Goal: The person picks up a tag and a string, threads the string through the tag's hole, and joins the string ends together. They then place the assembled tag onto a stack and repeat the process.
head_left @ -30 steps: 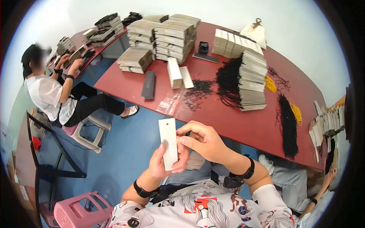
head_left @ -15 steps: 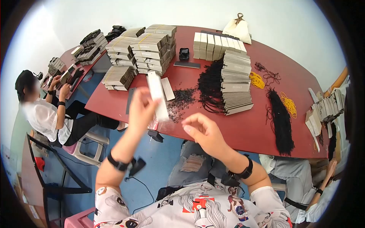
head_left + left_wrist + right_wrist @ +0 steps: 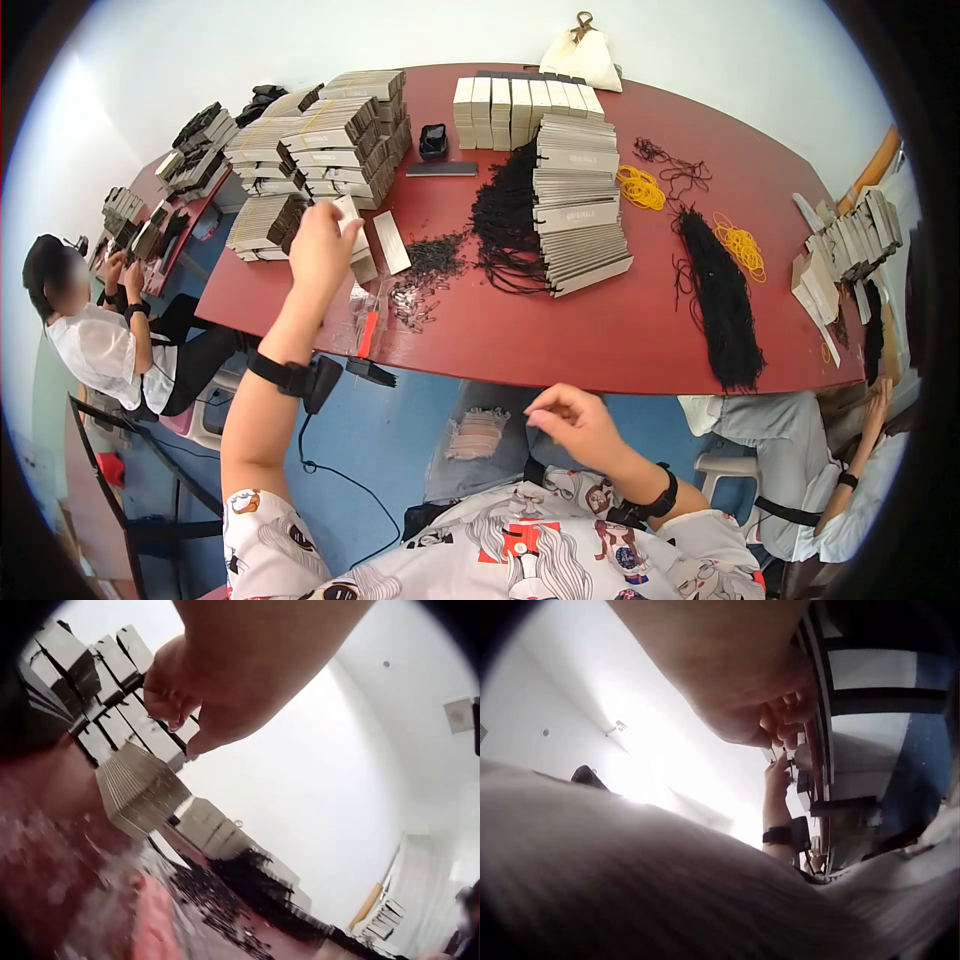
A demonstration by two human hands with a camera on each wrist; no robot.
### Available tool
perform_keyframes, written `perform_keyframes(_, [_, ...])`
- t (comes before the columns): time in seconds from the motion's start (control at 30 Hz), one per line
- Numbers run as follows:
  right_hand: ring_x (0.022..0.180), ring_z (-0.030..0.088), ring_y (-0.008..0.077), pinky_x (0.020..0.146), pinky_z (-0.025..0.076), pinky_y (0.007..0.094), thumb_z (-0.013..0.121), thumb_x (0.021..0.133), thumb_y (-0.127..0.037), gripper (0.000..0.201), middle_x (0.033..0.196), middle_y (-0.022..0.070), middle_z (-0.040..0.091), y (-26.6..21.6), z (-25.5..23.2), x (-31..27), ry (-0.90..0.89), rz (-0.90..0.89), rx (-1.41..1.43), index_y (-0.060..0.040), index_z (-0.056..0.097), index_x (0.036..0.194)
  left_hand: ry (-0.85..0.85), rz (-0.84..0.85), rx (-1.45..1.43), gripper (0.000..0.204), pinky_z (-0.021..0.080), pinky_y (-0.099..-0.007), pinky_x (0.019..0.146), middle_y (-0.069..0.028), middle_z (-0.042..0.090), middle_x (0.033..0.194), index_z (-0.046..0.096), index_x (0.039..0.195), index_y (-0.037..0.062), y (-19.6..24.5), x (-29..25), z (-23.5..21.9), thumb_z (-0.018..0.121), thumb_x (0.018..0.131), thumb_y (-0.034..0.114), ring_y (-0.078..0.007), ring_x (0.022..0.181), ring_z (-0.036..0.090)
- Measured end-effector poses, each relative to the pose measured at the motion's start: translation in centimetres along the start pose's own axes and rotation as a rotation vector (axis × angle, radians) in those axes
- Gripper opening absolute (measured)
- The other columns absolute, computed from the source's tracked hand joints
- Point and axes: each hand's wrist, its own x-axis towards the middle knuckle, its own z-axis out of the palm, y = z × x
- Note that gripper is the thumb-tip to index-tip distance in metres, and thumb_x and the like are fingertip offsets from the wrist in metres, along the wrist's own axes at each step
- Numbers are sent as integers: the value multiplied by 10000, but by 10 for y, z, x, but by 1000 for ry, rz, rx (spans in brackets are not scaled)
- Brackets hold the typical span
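Note:
My left hand [image 3: 322,250] is over the table's left part, at a small stack of pale card tags [image 3: 362,266]. Its fingers are loosely bent, the thumb apart from them, with no tag visible between them. In the left wrist view the same hand [image 3: 225,682] hovers above the stack's ribbed edges [image 3: 135,784]. Beside the stack lies a single white tag [image 3: 392,242], near scattered small black pieces [image 3: 430,272]. My right hand [image 3: 582,428] hangs off the table's front edge above my lap, fingers loosely curled around nothing.
Banded tag stacks [image 3: 345,130] stand at the back left. A long row of tags [image 3: 580,215] with black cords [image 3: 505,225] lies mid-table, near yellow rubber bands [image 3: 640,188] and a black cord bundle [image 3: 715,300]. People sit at the left [image 3: 105,320] and right.
My left hand has carried a white tag from in front of my chest forward and left to the small stack and let it go. The right hand has drawn back toward my body.

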Motion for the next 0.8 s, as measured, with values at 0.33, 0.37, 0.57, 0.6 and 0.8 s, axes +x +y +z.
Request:
perform_keyframes(0.33, [764,572,56,681,451,198,560,880,-88,104,854,36,608,0,-7,-13,43,64,61,1,571,933,-376,230,752,375,302,-387,913,-101,626,1002,703,874,65,62,9,46,527,804,390,-249,1044,501])
perform_keyframes(0.37, [764,572,56,681,451,198,560,880,-88,104,854,36,608,0,-7,-14,42,60,61,1,571,933,-372,229,754,375,302,-387,913,-101,626,1002,703,874,65,61,12,50,527,804,390,-249,1044,501])
perform_keyframes(0.57, [774,575,51,676,451,193,559,880,-84,101,849,34,611,2,-8,-18,54,40,112,1,572,934,-449,200,777,328,320,-389,900,-100,645,970,701,862,62,52,21,48,496,768,301,-253,1015,531])
perform_keyframes(0.6, [773,576,52,676,451,193,560,879,-84,101,848,35,611,4,-8,-17,57,32,118,1,573,934,-374,184,725,308,346,-383,867,-100,646,958,699,854,62,53,22,41,503,757,279,-253,990,543])
perform_keyframes(0.8, [762,572,55,671,452,197,558,878,-79,100,847,36,611,10,-8,-18,43,21,103,2,573,934,-187,6,392,354,432,-463,796,-176,630,947,671,811,-4,14,42,0,472,778,286,-344,936,564])
